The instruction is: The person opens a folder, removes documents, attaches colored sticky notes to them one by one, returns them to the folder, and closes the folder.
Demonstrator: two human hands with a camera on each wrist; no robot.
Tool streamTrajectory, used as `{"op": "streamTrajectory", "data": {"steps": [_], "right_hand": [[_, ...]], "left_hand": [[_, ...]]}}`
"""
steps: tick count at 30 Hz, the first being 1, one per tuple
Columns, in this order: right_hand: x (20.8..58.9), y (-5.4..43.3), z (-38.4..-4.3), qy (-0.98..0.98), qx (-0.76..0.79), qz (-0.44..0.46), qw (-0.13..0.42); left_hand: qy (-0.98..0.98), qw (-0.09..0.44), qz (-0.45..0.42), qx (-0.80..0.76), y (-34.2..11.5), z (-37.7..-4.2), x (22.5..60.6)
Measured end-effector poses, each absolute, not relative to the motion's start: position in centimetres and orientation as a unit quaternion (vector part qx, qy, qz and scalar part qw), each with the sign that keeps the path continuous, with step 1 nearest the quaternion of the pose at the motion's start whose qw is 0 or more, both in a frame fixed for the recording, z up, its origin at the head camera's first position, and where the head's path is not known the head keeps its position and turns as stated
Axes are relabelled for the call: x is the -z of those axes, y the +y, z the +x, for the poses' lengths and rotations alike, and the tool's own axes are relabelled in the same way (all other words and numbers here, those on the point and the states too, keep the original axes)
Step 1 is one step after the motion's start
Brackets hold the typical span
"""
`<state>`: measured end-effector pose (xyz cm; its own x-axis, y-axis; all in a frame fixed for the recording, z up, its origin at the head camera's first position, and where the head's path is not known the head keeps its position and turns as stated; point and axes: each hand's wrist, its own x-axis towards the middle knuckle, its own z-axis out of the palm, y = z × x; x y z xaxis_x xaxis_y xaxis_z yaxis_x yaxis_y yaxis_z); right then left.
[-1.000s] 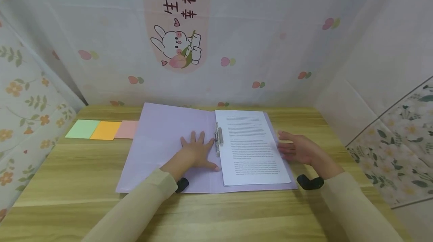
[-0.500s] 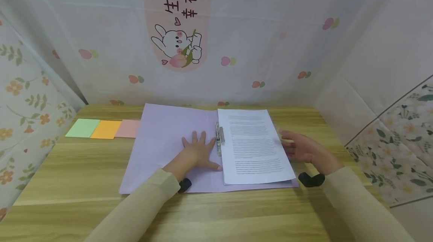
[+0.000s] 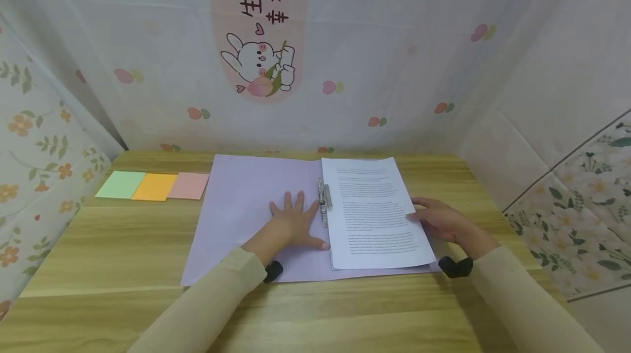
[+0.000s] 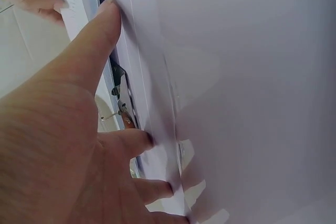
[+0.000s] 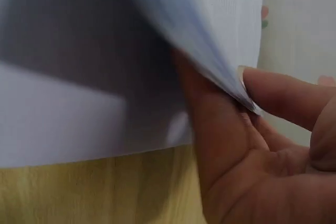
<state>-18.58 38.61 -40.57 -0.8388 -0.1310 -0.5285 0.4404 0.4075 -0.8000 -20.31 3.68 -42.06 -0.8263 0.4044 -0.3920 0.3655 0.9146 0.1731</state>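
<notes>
My right hand (image 3: pixel 442 222) pinches the papers (image 3: pixel 374 232) right of the clip (image 3: pixel 323 203) — left hand (image 3: pixel 290 227) spread left of it. Slackening could spill papers.

lilac folder (image 3: pixel 246 194) spread open; white printed paper stack (image 3: pixel 377 216) over right half, edge raised

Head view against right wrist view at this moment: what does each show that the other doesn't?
Head only: the left grip spread on the left side of the open lilac folder, the metal clip, and green, orange and pink paper squares. Right wrist only: the space beneath the raised paper stack, with fingers under it. Both: the right grip pinching the stack's side, part of the folder, and the wooden table.
</notes>
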Motion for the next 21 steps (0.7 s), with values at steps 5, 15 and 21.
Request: {"op": "streamTrajectory", "data": {"steps": [5, 15, 21], "right_hand": [[40.6, 39.1, -18.1, 0.809, 0.522, 0.086, 0.256], [40.0, 40.3, -17.4, 0.792, 0.560, 0.077, 0.232], [39.8, 40.9, -16.6, 0.784, 0.571, 0.091, 0.226]], "left_hand": [[0.954, 0.215, 0.202, -0.045, 3.7, -20.2, 42.0], [0.953, 0.215, 0.203, -0.060, 3.7, -20.1, 42.0], [0.952, 0.209, 0.208, -0.079, 4.1, -19.8, 42.3]]}}
